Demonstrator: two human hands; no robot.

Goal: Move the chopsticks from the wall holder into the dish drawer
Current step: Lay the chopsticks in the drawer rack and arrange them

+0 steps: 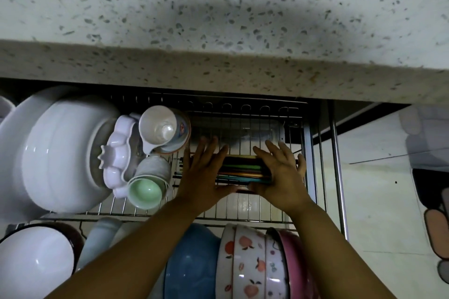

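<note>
Chopsticks [239,169] lie in the wire dish drawer [243,211] beside bowls [255,264].

A pulled-out wire dish drawer [245,213] sits below a speckled stone countertop [218,19]. At the rack's centre a bundle of coloured chopsticks [240,170] lies flat across the wires, both ends covered by hands. At nine o'clock rest large white bowls [60,150], a scalloped white dish [116,155] and two tipped cups [165,128] (one with a green interior). Along six o'clock stand a blue bowl [192,264] and fruit-patterned bowls [250,264] on edge; a white bowl [34,264] sits at eight o'clock.
</note>
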